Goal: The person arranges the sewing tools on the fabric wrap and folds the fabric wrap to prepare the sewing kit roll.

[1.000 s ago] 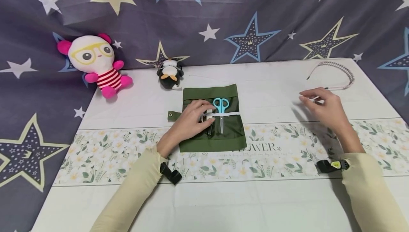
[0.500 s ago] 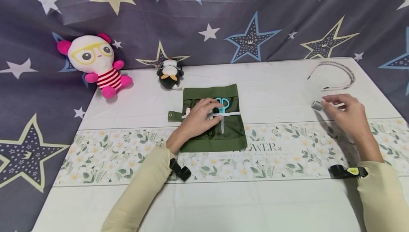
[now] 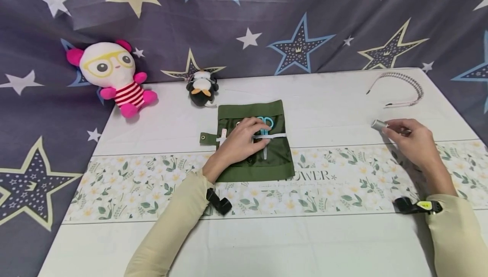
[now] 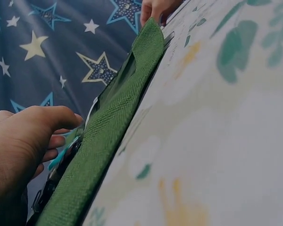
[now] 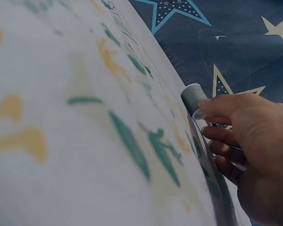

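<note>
An olive-green fabric pouch (image 3: 251, 173) lies unfolded at mid-table, a white elastic band (image 3: 280, 135) across its inside. Under the band sit scissors (image 3: 265, 132) with light-blue handles. My left hand (image 3: 241, 140) rests over the pouch, thumb and fingers spread apart and loosely bent around the scissors; it hides part of them and other contents. A small white-and-pink item (image 3: 223, 134) shows left of that hand. At the right, my right hand (image 3: 413, 141) pinches a spool of grey thread (image 5: 193, 99) by one end, thumb and forefinger against it.
A pink-and-white plush toy (image 3: 129, 95) leans at the back left, beside a small penguin plush (image 3: 202, 90). A thin headband (image 3: 415, 84) lies at the back right, beyond my right hand. A star-patterned curtain (image 3: 244, 18) hangs behind the table.
My left hand has shifted right over the pouch, towards the scissors. My right hand has moved right and slightly nearer, and the grey spool of thread now shows at its fingertips.
</note>
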Available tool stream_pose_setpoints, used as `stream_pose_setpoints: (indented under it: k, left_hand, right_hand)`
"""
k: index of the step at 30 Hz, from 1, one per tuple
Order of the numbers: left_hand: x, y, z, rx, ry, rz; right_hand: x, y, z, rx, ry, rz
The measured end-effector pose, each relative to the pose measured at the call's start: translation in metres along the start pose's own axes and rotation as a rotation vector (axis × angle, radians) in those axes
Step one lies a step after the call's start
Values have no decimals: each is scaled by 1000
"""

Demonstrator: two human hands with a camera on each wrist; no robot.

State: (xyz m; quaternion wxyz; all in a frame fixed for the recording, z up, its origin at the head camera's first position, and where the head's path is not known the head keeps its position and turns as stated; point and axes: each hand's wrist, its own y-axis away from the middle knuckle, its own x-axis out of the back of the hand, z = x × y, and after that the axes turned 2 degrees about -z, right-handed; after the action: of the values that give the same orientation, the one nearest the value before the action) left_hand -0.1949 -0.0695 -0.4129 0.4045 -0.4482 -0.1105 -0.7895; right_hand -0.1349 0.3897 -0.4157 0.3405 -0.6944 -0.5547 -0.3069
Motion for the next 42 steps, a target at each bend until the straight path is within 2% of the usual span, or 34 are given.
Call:
stream_pose_setpoints:
  k: [8,16,25,33,42]
  left_hand:
    - [-2,-5,2,-10,-9,1]
    - [-3,-9,4,-19,2,-1]
    - [-5,-12,5,-22,-38,-2]
    - [-6,-14,5,-37,-69,6]
    - [-8,-15,2,-58,-81,10]
  right_hand:
    - [2,-1,-2,-5,-68,43]
    - [-3,-3,-14,18,-101,48]
    - [-10,-4,-33,99,-177,20]
    - [-32,-10,-66,167,-231,-21]
    - [-64,-18,-96,270,-329,-119]
